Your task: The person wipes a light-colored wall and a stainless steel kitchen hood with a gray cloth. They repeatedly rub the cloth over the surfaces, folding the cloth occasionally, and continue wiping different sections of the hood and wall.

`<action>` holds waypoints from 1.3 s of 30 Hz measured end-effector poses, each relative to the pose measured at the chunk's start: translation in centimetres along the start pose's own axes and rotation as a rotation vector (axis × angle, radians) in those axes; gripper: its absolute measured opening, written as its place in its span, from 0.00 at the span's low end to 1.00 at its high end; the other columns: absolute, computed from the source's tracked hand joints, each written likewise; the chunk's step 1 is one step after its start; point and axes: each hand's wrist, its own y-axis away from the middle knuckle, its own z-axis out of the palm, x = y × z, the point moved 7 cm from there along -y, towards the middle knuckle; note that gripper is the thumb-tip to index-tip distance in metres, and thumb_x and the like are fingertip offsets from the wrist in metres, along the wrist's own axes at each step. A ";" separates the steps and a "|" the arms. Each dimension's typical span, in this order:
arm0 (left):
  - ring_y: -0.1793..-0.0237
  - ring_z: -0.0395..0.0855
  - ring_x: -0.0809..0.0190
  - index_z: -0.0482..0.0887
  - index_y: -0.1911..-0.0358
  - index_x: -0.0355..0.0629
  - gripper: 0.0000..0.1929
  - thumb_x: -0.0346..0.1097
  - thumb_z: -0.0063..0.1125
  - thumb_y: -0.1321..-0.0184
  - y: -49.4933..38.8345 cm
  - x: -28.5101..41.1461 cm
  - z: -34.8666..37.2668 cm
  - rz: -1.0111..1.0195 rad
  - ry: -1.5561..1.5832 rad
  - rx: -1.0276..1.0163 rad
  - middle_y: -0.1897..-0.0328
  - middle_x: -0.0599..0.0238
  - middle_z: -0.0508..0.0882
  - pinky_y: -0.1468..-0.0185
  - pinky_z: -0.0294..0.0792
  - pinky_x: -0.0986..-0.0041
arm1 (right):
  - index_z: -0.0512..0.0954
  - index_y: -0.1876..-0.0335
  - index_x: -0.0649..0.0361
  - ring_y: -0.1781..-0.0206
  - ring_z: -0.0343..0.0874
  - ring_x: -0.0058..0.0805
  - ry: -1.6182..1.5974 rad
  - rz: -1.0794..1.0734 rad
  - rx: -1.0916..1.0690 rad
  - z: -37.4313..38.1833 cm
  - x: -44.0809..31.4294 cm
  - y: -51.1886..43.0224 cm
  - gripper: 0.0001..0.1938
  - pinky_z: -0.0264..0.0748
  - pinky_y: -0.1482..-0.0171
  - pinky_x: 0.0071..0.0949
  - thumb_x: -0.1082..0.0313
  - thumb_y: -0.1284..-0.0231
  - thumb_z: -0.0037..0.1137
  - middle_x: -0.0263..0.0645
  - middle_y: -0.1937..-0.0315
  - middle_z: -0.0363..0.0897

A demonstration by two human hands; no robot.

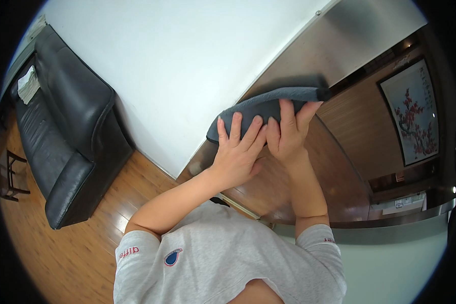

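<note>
A dark grey folded cloth (pixel 258 110) lies against a brushed metal strip (pixel 311 53) that borders a white wall. My left hand (pixel 239 152) presses the cloth's left part with its fingers spread across it and its thumb below. Close beside it, my right hand (pixel 288 136) holds the right part, two fingertips reaching the cloth's upper edge. The cloth's far right end sticks out past these fingers. Its underside against the metal is hidden.
A black leather sofa (pixel 72 102) with a pale folded item (pixel 29 85) on it stands left on a wooden floor (pixel 53 243). A dark wooden stool (pixel 11 174) is at the far left. A framed blossom picture (pixel 412 114) shows at right, above a pale green surface (pixel 395 262).
</note>
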 end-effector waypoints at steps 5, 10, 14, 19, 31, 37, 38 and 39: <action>0.31 0.46 0.36 0.69 0.39 0.46 0.39 0.42 0.66 0.63 1.3 -1.5 1.1 -0.032 -0.069 -0.033 0.32 0.60 0.61 0.41 0.42 0.28 | 0.67 0.40 0.62 0.45 0.60 0.62 -0.114 -0.003 -0.036 1.3 -1.1 0.7 0.23 0.57 0.46 0.57 0.66 0.43 0.50 0.60 0.43 0.60; 0.30 0.45 0.38 0.71 0.40 0.48 0.38 0.41 0.66 0.63 2.4 -0.8 0.3 0.092 -0.082 0.075 0.31 0.63 0.62 0.35 0.36 0.34 | 0.67 0.41 0.61 0.50 0.64 0.55 -0.155 -0.070 -0.036 0.9 -1.6 1.3 0.23 0.60 0.49 0.53 0.64 0.43 0.50 0.56 0.47 0.63; 0.29 0.47 0.41 0.71 0.40 0.46 0.37 0.40 0.65 0.60 -0.1 -0.3 -0.8 0.055 -0.025 0.078 0.30 0.62 0.61 0.35 0.36 0.36 | 0.62 0.36 0.60 0.40 0.53 0.65 -0.240 0.050 0.069 0.3 1.2 0.1 0.25 0.53 0.43 0.60 0.63 0.39 0.47 0.66 0.38 0.47; 0.31 0.41 0.27 0.68 0.38 0.48 0.37 0.40 0.65 0.58 -0.3 0.2 -2.4 -0.007 -0.140 0.201 0.27 0.59 0.56 0.42 0.38 0.30 | 0.48 0.28 0.55 0.29 0.27 0.72 -0.385 -0.031 0.112 1.4 1.4 0.9 0.31 0.34 0.35 0.64 0.57 0.33 0.41 0.67 0.30 0.25; 0.30 0.41 0.29 0.69 0.39 0.43 0.38 0.59 0.60 0.50 -3.1 2.6 -3.4 0.166 -0.250 0.213 0.26 0.56 0.51 0.38 0.36 0.32 | 0.44 0.28 0.63 0.30 0.31 0.75 -0.592 0.203 0.176 1.7 3.9 1.9 0.38 0.38 0.34 0.64 0.52 0.36 0.47 0.67 0.30 0.30; 0.28 0.39 0.34 0.59 0.33 0.52 0.39 0.59 0.57 0.46 -2.2 2.9 -3.1 0.298 -0.292 0.091 0.25 0.57 0.46 0.35 0.29 0.32 | 0.42 0.28 0.63 0.29 0.27 0.73 -0.703 0.298 0.214 3.1 1.7 3.4 0.39 0.34 0.33 0.63 0.57 0.39 0.47 0.66 0.29 0.27; 0.28 0.37 0.34 0.56 0.31 0.54 0.40 0.59 0.57 0.46 -2.5 2.8 -3.3 0.298 -0.295 0.092 0.24 0.58 0.43 0.34 0.29 0.33 | 0.42 0.28 0.63 0.29 0.27 0.72 -0.718 0.358 0.161 3.5 1.9 3.4 0.39 0.34 0.33 0.62 0.58 0.39 0.47 0.66 0.29 0.27; 0.28 0.34 0.34 0.53 0.30 0.56 0.41 0.59 0.57 0.46 -2.9 2.8 -3.7 0.312 -0.294 0.117 0.23 0.59 0.41 0.34 0.28 0.34 | 0.42 0.28 0.63 0.29 0.27 0.71 -0.734 0.373 0.184 3.2 2.3 3.2 0.39 0.33 0.33 0.62 0.58 0.39 0.47 0.66 0.29 0.27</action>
